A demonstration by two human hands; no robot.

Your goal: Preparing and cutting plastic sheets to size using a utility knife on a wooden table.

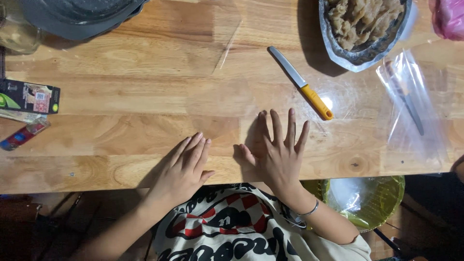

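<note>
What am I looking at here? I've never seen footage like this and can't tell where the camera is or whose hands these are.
The camera sits on a person's head and looks straight down, so both hands are that person's own. The left hand and right hand lie flat on a clear plastic sheet spread over the wooden table; neither holds anything. Beyond the right hand lies a knife with a yellow handle. Farther off stand a bowl of pale food pieces and a clear plastic bag. Small packets lie at the left edge.
</note>
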